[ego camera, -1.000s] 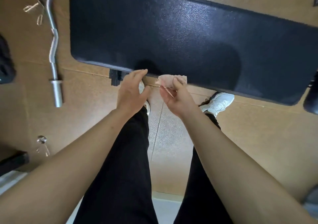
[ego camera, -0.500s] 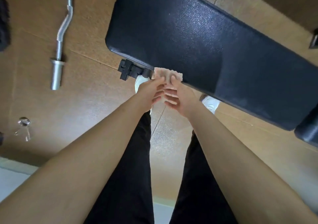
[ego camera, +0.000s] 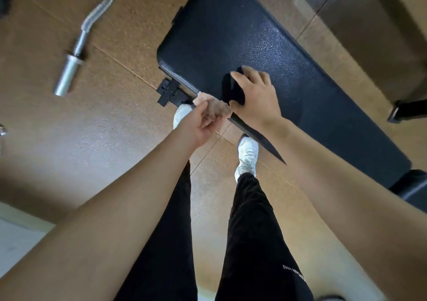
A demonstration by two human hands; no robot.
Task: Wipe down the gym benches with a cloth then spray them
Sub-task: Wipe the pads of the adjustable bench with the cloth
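A black padded gym bench [ego camera: 265, 41] runs diagonally from top centre to the right edge. My left hand [ego camera: 198, 125] grips a crumpled pale pink cloth [ego camera: 213, 108] at the bench's near edge, close to its left end. My right hand [ego camera: 256, 97] rests on the bench pad just right of the cloth, fingers spread and fairly straight, holding nothing. No spray bottle is in view.
A curled chrome barbell [ego camera: 78, 46] lies on the brown floor at the upper left. A black bench bracket [ego camera: 168, 92] sticks out below the pad's left end. My white shoes [ego camera: 247, 152] stand under the bench edge. Another dark bench [ego camera: 369, 34] sits at upper right.
The cloth passed from my right hand to my left hand. My right hand moved up onto the bench pad and opened. The view swung so the bench lies more diagonally.
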